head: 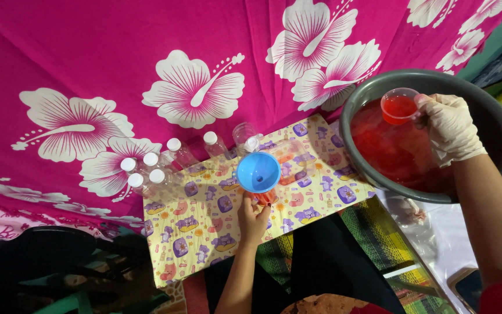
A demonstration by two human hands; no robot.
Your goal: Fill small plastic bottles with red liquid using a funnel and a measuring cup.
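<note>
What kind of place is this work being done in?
Probably a home, with the work done low down, perhaps on the floor. A pink flowered cloth and a cartoon-printed mat cover the surface, and a grey basin of red liquid sits beside small capped bottles. Nothing looks industrial.

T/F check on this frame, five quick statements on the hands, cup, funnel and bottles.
1. The right hand, gloved, holds a small cup of red liquid over the grey basin. True.
2. The funnel is green. False: it is blue.
3. The left hand steadies the bottle under the funnel. True.
4. The capped bottles are full of red liquid. False: they look clear and empty.
5. The basin is empty. False: it holds red liquid.
</note>
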